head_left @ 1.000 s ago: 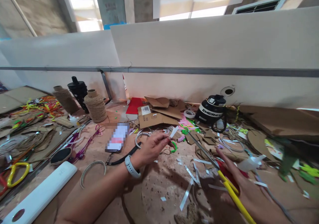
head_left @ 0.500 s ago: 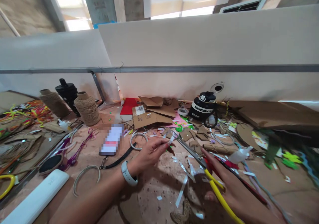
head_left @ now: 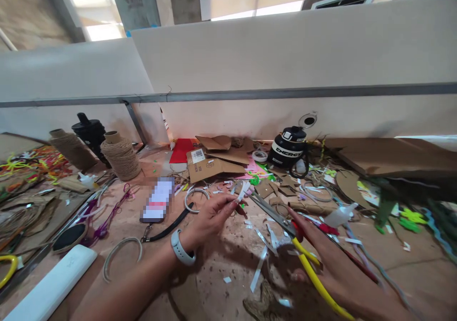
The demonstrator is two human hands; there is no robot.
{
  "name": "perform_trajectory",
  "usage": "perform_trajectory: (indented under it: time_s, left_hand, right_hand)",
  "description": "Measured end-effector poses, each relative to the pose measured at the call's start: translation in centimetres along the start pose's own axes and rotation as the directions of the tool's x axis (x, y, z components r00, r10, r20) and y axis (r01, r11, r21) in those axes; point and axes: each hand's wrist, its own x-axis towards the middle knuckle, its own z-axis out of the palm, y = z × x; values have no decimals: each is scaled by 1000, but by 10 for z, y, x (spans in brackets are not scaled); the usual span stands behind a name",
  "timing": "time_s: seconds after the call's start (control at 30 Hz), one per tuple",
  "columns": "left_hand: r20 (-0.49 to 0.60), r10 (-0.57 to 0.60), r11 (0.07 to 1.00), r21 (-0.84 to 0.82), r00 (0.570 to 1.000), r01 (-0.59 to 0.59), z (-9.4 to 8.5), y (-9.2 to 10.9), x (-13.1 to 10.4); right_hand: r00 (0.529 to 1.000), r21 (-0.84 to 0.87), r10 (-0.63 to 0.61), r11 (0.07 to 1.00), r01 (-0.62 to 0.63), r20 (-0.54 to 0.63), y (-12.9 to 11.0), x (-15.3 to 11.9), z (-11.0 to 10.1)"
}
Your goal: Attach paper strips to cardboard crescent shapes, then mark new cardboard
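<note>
Pinched a slim white strip (head_left: pixel 243 192) between thumb and fingertips of the left hand (head_left: pixel 212 221), out over the middle of the cluttered tabletop (head_left: pixel 210 283)! Wrapped the right hand (head_left: pixel 326 259) round the yellow-handled scissors (head_left: pixel 274 212), with the blade tips right by the strip; couldn't tell touching from nearly touching. Over to the containers: spotted the black ENERGY bottle (head_left: pixel 287 153) at the back, upright and capped, just beside the tape roll (head_left: pixel 260 159), but couldn't see inside. Found the black tumbler (head_left: pixel 90 136) far left, lidded, between two cord spools (head_left: pixel 121 159), contents likewise hidden. Caught a translucent squeeze bottle (head_left: pixel 340 216) slanting on its side beyond the right hand, and a smaller nozzle bottle (head_left: pixel 86 181) near the spools; couldn't judge the fill of either.
</note>
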Motion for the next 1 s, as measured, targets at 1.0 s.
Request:
perform_trajectory:
  time_s: [1.0]
  left_hand:
    - [144,45,987,149,989,-66,5,3,-4]
  right_hand:
    - [986,-195,-152,971,137,-63,-13,-1,8]
